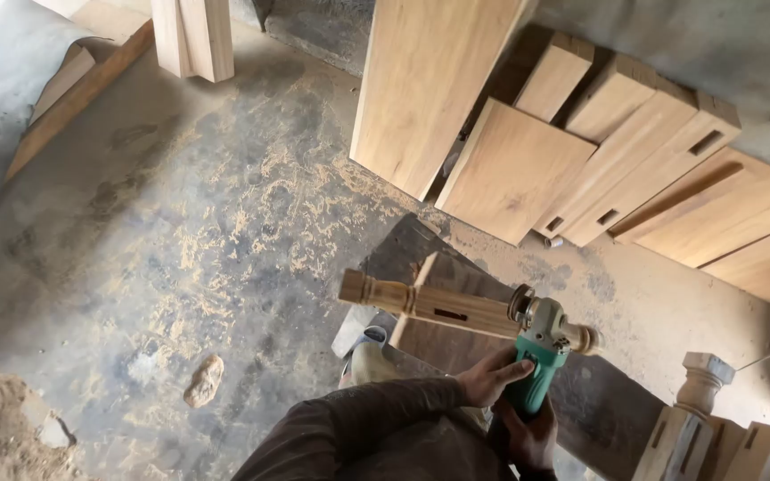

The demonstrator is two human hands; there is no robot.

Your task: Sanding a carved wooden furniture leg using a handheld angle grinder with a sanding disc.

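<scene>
The turned wooden leg (443, 305) lies crosswise on a dark wooden block (421, 258) in front of us, its rounded knob end pointing left and its mortised square section near the middle. We have the green angle grinder (536, 352) set at the leg's right end, disc against the wood. Our left hand (490, 374) is wrapped tight round the grinder's body from the left, and our right hand (532, 438) is closed on its tail end below. To do this well, we judge that we should keep both grips firm, hold the disc flat to the turned profile and press lightly, since the leg looks unclamped and could roll. Sawdust (225, 223) covers the floor; planks (510, 169) lean against the wall beyond, and more turned legs (701, 383) stand at right.
</scene>
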